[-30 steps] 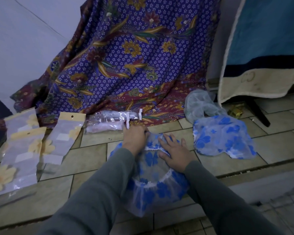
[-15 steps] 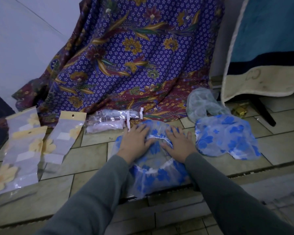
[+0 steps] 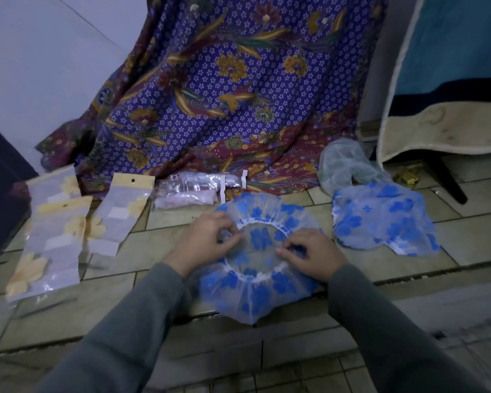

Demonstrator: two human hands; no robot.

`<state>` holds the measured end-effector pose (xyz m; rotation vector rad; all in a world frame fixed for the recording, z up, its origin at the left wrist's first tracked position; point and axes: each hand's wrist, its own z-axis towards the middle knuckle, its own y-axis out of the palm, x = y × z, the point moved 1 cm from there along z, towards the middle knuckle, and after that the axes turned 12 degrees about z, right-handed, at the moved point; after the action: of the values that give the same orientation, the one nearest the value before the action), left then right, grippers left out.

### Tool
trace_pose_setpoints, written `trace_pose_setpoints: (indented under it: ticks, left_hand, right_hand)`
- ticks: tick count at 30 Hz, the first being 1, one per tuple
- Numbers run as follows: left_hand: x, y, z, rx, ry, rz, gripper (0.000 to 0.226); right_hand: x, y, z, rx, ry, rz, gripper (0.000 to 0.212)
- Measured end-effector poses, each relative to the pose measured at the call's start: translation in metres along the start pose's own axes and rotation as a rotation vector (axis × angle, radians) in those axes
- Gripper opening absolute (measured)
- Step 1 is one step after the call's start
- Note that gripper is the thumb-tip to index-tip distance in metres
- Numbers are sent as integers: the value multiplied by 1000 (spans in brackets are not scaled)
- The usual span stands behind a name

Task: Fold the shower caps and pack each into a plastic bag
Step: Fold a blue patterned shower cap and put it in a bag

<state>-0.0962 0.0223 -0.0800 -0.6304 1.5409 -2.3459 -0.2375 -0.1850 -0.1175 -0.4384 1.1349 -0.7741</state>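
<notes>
I see both hands pinching the elastic rim of the blue-flowered shower cap (image 3: 262,268) on the tiled floor (image 3: 380,256): left hand (image 3: 203,241), right hand (image 3: 312,255). I'd worry the slippery film springs open mid-fold, or the elastic slips from the fingers.

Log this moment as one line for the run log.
step: folding | cap: spread on floor, opening up | left hand: pinching rim | right hand: pinching rim | spare cap: right | bags: left
</notes>
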Motion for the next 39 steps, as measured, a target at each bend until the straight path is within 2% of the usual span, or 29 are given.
trace_pose_setpoints:
  ticks: [4, 7, 10, 12, 14, 16, 19, 20, 24, 25, 28, 30, 32, 34, 37, 39]
  left_hand:
    - [-7, 0, -28, -247, 31, -140, 50]
    - [-15, 2, -44, -259, -11, -276, 59]
    - [-23, 0, -54, -340, -138, -349, 74]
    - [-27, -2, -60, -403, -143, -334, 79]
    - [-31, -3, -64, -445, -134, -321, 82]
    - [-31, -4, -67, -453, -131, -330, 87]
    - [-31, -5, -69, -427, -165, -347, 90]
    - [-33, -4, -69, -411, -200, -355, 84]
    - [-34, -6, -63, -192, -440, -419, 22]
    - [-33, -8, -60, -136, -493, -414, 19]
    - [-33, -12, -50, -55, -537, -359, 27]
    - [-35, -10, -45, -87, -579, -252, 24]
    - [-35, -8, -42, -156, -654, -116, 14]
    - [-29, -8, -40, -173, -706, 60, 38]
    - [-5, -9, -30, -12, -577, 407, 53]
    - [11, -3, -21, 76, -410, 392, 49]
  right_hand:
    - [-2, -2, -19, -85, 57, 102, 62]
    - [-7, -6, -25, -248, 171, 88, 79]
    - [-11, -11, -23, -397, 179, 21, 93]
    - [-8, -13, -22, -482, 160, -44, 102]
    - [-4, -15, -23, -500, 150, -59, 99]
    - [0, -15, -23, -426, 157, 13, 77]
    - [-1, -11, -18, -160, 218, 181, 35]
    - [-4, -10, -15, -77, 258, 192, 29]
    - [-1, -12, -9, 27, 372, 160, 33]
    - [1, -13, -8, 48, 391, 159, 37]
    - [2, -14, 5, 173, 435, 152, 36]
    - [0, -11, 21, 145, 458, 80, 37]
    - [-1, -5, 34, 67, 534, 16, 47]
    - [0, 0, 43, 21, 607, -19, 52]
    - [1, 7, 49, -41, 649, -66, 41]
    - [2, 11, 52, -60, 676, -83, 41]
